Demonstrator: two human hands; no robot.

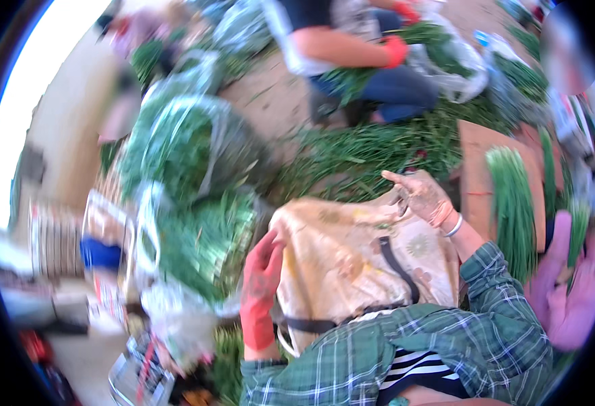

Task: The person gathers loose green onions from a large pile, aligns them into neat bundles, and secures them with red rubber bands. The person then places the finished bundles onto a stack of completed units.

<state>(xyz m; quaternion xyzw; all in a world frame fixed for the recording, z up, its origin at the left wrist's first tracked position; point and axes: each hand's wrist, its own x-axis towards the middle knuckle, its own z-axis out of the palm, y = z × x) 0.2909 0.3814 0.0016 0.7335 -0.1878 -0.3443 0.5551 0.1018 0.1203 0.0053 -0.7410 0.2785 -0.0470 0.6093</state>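
Note:
My left hand [263, 284], in a long red rubber glove, rests at the left edge of a beige patterned apron [348, 259] spread over my lap; its grip is blurred. My right hand [421, 195] is at the apron's far right corner, index finger pointing out to the left. It wears a thin, dirty, pale glove with a band at the wrist, beside a bracelet. Whether it pinches the cloth is unclear. Beyond the apron lie loose green stalks [378, 147]. To the right, a bundle of long green leafy stalks [513, 213] lies on a brown board [472, 177].
Plastic bags of greens [175, 147] stand at the left, above a metal-framed item [140, 375]. Ahead, a person in red gloves [353, 45] crouches with stalks beside an open plastic bag [472, 76]. Someone's pink sleeve [576, 309] is close at my right.

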